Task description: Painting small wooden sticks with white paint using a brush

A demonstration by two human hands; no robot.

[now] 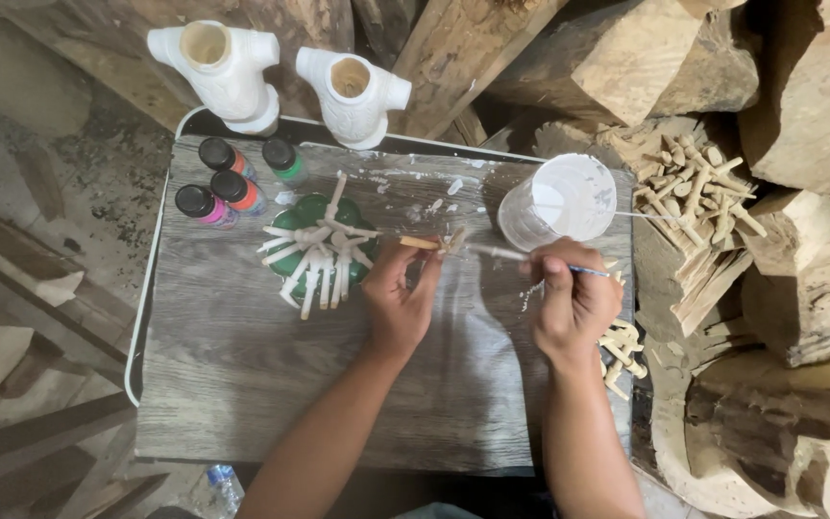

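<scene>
Two bare forearms reach up from the six o'clock edge over a grey wood-grain board [242, 384], seen from above. At centre, the left hand [398, 306] pinches a small wooden peg [427, 244] between thumb and fingertips, the other fingers curled in. Just toward three o'clock, the right hand [573, 303] has its fingers pressed together around a thin paintbrush [516, 256], whose pale tip meets the peg.

At ten o'clock from the left hand sits a green round holder [311, 252] bristling with white-painted pegs [324, 274]. Further toward ten o'clock stand four small paint bottles [228, 185] with black caps; their bodies show pink, orange, blue and green. At twelve o'clock, two white carved torso-shaped figures [285, 82] stand at the board's far edge.

Above the right hand, at one o'clock, a clear plastic cup [559, 200] holds white paint. At two o'clock a heap of unpainted pegs [698, 187] lies on rough timber blocks [799, 288]. More bare pegs [620, 348] lie touching the right wrist at four o'clock.
</scene>
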